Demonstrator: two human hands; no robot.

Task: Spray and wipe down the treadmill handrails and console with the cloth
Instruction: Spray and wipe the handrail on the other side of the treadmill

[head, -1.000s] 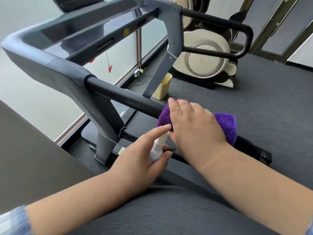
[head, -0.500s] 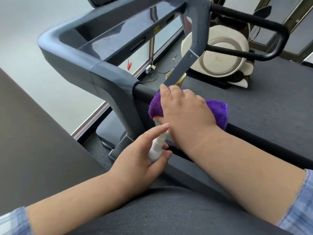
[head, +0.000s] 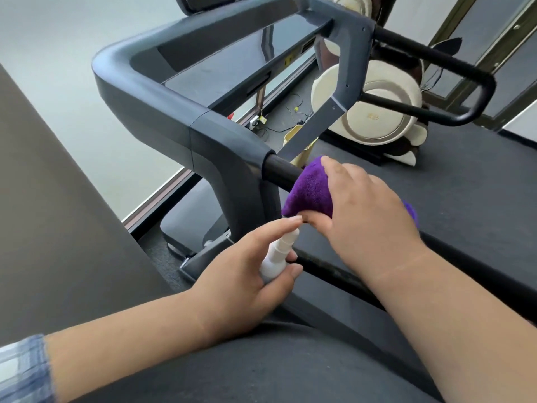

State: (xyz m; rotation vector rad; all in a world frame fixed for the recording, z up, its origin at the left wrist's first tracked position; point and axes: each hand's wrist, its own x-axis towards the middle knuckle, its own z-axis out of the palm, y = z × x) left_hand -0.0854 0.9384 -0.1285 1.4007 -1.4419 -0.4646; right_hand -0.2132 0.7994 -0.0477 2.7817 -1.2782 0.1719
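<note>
A single head-worn wide-angle view looks forward and steeply down from just above the person's own torso, close enough that both forearms enter from the bottom edge. It faces the near corner of the treadmill (head: 162, 112), standing beside the left handrail (head: 280, 171), which crosses the centre toward 4 o'clock. The console (head: 220, 62) lies farther off at 12 o'clock, the far handrail (head: 453, 65) at 2 o'clock. Straight edges bow near the frame's borders. No second view shares the scene.
</note>
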